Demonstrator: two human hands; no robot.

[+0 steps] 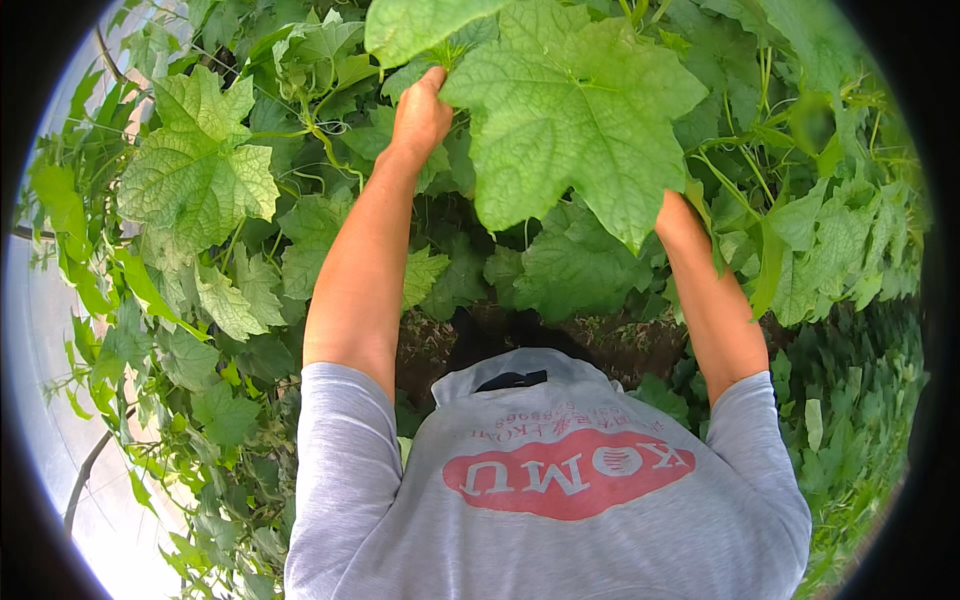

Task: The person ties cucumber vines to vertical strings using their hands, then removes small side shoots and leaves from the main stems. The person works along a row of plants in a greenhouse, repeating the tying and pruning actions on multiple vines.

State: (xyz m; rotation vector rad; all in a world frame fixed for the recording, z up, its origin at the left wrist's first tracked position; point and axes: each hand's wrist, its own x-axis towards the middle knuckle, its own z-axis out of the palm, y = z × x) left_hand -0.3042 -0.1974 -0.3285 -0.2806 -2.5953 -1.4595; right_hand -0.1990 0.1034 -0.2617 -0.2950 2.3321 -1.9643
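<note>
My left hand (422, 112) is raised into the climbing vine at the upper middle, its fingers curled with the fingertips near a small tuft of young leaves (448, 55). Whether it pinches a stem there cannot be told. A large lobed green leaf (570, 112) spreads just to the right of it. That leaf covers my right hand; only the wrist and forearm show below its lower right edge. Another broad leaf (427, 26) hangs above my left hand. Curling tendrils and a yellowish vine stem (328, 146) lie to the left.
Dense vine foliage (202, 161) surrounds both arms. Dark curved poles (88, 472) and a pale, bright surface (37, 360) stand at the far left. Brown soil (630, 341) shows below the leaves, near my body. More leafy plants (862, 390) grow at the right.
</note>
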